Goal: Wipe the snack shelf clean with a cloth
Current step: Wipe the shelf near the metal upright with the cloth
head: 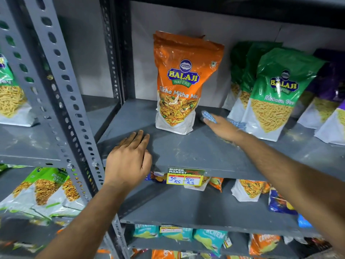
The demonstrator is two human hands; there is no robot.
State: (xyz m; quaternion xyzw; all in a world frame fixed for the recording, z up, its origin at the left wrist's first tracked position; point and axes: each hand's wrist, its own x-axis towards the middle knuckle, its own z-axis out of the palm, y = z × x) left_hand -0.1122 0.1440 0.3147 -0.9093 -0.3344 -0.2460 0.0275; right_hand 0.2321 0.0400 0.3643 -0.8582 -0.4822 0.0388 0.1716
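Grey-painted metal snack shelf (186, 152), bare and dusty across its near left part. Left hand (128, 161) laid palm-down on the near left edge of that shelf, fingers straight and pressed together, holding nothing. Right hand (223, 128) reaching farther in, palm-down on a blue-and-white patterned cloth (209, 114), fingers extended and close together over the fabric; cloth peeking out past the fingertips and again at the hand's right side. Cloth lying on the shelf surface just right of the base of an upright orange Balaji Tikha Mitha Mix snack pouch (184, 81), which stands toward the far middle. Right of the hand, a row of green Balaji Ratlami Sev pouches (276, 94), the nearest touching or just beside the cloth; cannot tell which. Yellow-framed price tag (184, 178) marked 90 RS and 50 RS stuck to the shelf's front lip, between the 2 forearms.
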